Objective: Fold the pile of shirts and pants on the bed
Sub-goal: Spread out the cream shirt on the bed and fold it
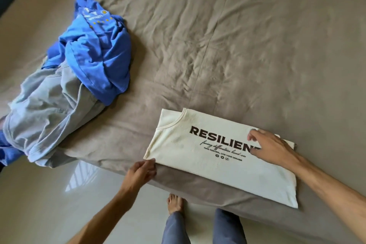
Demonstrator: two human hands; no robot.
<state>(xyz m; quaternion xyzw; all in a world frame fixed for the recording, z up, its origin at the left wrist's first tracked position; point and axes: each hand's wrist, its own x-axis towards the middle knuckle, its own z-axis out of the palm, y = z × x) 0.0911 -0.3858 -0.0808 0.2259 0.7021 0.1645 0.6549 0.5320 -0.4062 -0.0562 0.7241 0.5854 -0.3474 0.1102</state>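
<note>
Cream shirt (208, 156) lies half-folded: left hand (141, 171) pinches its near corner, right hand (271, 145) presses flat-fingered; fold across evenly, keeping edges aligned.

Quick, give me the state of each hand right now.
Left hand: at the near-left corner of the cream shirt; whether its fingers pinch the edge cannot be told.
Right hand: open, fingers spread on the shirt's print.

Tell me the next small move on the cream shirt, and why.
Probably fold the cream shirt in half crosswise: it lies as a long strip, the left hand at its collar-end corner, the right hand resting flat mid-shirt as a crease line.
</note>
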